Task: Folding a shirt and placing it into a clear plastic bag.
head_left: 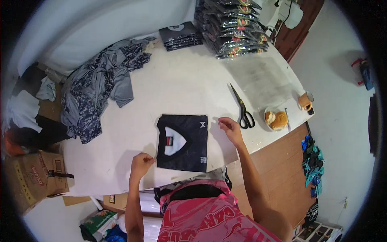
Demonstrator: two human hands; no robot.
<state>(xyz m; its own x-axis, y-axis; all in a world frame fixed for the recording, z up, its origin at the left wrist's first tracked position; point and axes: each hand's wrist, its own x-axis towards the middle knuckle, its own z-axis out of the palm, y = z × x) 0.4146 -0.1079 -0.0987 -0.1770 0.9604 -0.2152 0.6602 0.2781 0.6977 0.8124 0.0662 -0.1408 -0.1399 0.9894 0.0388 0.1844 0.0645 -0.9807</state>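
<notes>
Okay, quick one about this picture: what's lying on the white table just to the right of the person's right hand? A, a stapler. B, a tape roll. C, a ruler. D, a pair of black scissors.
D: a pair of black scissors lies on the table just right of the right hand, blades pointing away from the person, apart from the folded dark shirt in its clear bag.

The folded black shirt (183, 142) looks like matt cloth inside a clear glossy plastic bag, lying on a smooth white matt table (177, 84) beside metal scissors (242, 108) with black handles, a crumpled pile of grey patterned cloth (96, 86), shiny plastic-wrapped stacks (234, 28) and a rough brown cardboard box (34, 177).
</notes>
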